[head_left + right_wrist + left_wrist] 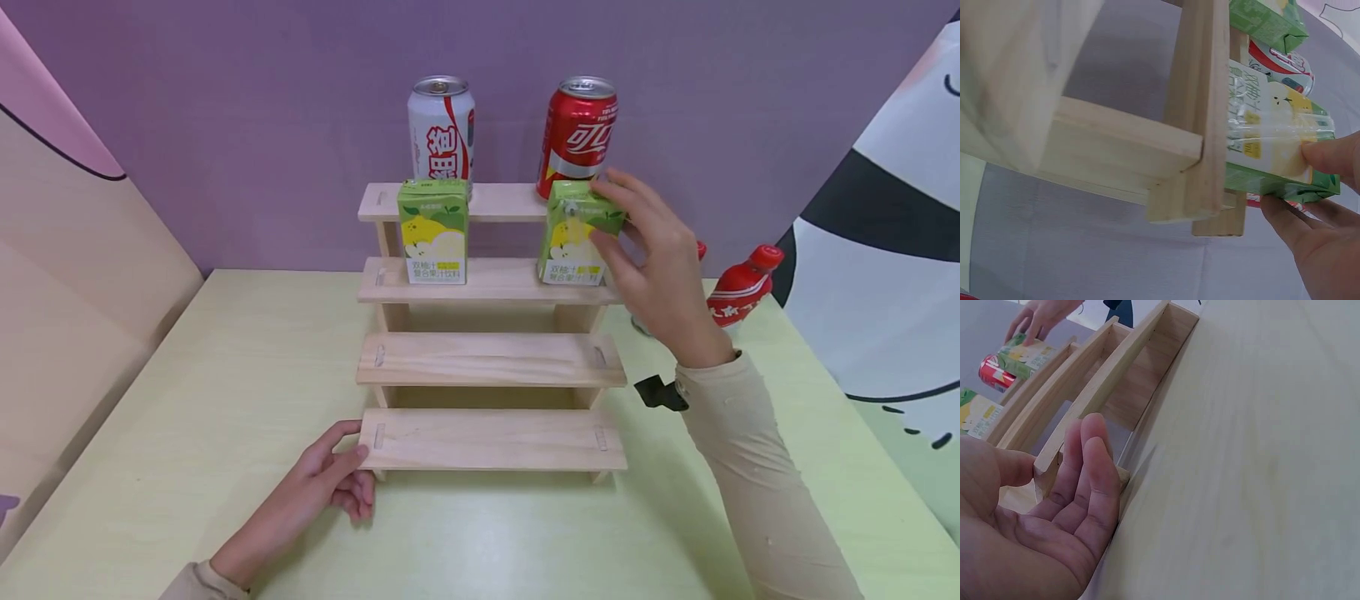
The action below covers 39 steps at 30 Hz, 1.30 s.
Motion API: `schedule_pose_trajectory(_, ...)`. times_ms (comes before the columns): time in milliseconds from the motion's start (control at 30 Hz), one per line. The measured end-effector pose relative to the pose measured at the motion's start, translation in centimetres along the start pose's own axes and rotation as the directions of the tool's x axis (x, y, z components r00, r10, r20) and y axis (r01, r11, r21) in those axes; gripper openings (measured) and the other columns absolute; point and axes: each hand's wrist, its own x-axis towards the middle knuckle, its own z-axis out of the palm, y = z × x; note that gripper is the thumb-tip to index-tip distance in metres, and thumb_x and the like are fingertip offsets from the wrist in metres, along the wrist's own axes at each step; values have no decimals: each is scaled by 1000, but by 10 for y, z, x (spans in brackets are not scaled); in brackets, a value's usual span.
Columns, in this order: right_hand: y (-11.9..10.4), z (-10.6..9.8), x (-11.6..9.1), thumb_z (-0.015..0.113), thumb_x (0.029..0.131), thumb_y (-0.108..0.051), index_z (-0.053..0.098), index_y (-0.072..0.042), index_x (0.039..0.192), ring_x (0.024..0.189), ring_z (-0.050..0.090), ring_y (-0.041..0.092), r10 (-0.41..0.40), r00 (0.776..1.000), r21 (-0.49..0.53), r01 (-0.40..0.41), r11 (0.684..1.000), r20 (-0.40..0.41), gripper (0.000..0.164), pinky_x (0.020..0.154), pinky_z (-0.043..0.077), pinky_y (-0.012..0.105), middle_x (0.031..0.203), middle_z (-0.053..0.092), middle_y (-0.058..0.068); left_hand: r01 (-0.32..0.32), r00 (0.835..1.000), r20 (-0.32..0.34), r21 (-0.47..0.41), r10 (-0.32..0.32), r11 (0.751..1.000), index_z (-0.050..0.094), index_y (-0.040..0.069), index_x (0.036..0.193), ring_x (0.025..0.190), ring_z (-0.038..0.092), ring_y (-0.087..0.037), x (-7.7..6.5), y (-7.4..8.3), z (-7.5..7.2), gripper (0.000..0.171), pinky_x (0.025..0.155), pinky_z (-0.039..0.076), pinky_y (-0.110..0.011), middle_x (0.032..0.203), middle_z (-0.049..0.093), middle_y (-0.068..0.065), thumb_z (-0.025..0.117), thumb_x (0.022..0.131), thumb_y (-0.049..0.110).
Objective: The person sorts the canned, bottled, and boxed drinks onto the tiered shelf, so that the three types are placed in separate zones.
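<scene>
A wooden step rack (pixel 491 358) with several tiers stands mid-table. My left hand (pixel 333 475) pinches the left end of its lowest step, thumb on top and fingers beneath, as the left wrist view confirms. On the second step from the top, my right hand (pixel 652 258) grips a green and yellow juice carton (pixel 573 237) by its right side and top. The carton's base meets the step near the right end. Another juice carton (pixel 433 237) stands on that step's left part. Behind them on the top step are a white can (pixel 441 125) and a red cola can (pixel 581 125).
Right of the rack, partly behind my right hand, is a red-capped bottle with a red label (pixel 742 287); another red cap (pixel 701 249) shows beside it. A purple wall (pixel 300 125) rises behind the table (pixel 187 400). A black strap end (pixel 660 393) juts from my right wrist.
</scene>
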Motion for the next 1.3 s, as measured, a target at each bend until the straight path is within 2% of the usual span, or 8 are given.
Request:
schedule_pose_trajectory(100, 2, 2, -3, 68, 92, 1, 53, -11, 142, 129, 53, 13, 15, 1000, 27, -15, 1000, -4, 54, 99, 48, 24, 150, 46, -8, 2, 1000, -3, 2, -2, 1000, 28, -2, 140, 65, 67, -22, 0, 0, 0, 43, 59, 58, -32, 77, 66, -14, 43, 109, 24)
schedule_pose_trajectory(367, 8, 2, -11, 71, 90, -1, 43, -16, 148, 124, 58, 19, 58, 998, 67, -58, 996, 16, 66, 98, 50, 26, 143, 51, -2, 3, 1000, -5, 6, -3, 1000, 28, -2, 140, 66, 67, -22, -2, -2, 0, 44, 59, 58, -33, 77, 66, -13, 43, 109, 24)
schedule_pose_trajectory(600, -4, -5, -19, 69, 89, 8, 38, -8, 150, 128, 54, 24, 95, 995, 93, -96, 991, 14, 70, 103, 48, 31, 146, 49, 5, 6, 1000, -7, 13, -6, 1000, 28, -2, 140, 66, 68, -23, 0, 1, 0, 44, 60, 58, -34, 77, 66, -13, 43, 109, 25)
schedule_pose_trajectory(733, 13, -5, -22, 71, 87, 5, 40, -12, 149, 125, 55, 21, 102, 995, 99, -100, 990, -18, 71, 101, 49, 29, 143, 52, 2, 15, 1000, -14, 16, -15, 1000, 27, -2, 140, 66, 68, -23, 1, 1, -1, 44, 60, 58, -34, 77, 67, -13, 43, 109, 25)
schedule_pose_trajectory(933, 26, -11, -25, 70, 91, -4, 45, -15, 145, 122, 56, 21, 116, 988, 97, -107, 990, -102, 60, 99, 49, 24, 138, 57, 2, 10, 1000, -8, 14, -10, 1000, 27, -2, 140, 66, 68, -23, 0, 0, -1, 44, 59, 58, -34, 77, 67, -13, 43, 109, 25)
schedule_pose_trajectory(1033, 32, -13, -26, 69, 92, -6, 46, -14, 144, 123, 55, 20, 143, 981, 81, -134, 988, -128, 58, 100, 48, 24, 137, 57, 2, 10, 1000, -8, 13, -10, 1000, 27, -2, 140, 66, 68, -23, 0, 0, -1, 45, 59, 58, -33, 77, 67, -13, 43, 109, 25)
schedule_pose_trajectory(1300, 58, -20, -28, 70, 92, -10, 48, -21, 144, 125, 53, 19, 222, 960, -19, -229, 973, -173, 57, 102, 48, 26, 138, 56, -1, 10, 1000, -13, 19, -10, 1000, 28, -1, 141, 66, 67, -23, 0, 0, 0, 44, 59, 58, -33, 76, 66, -14, 43, 109, 25)
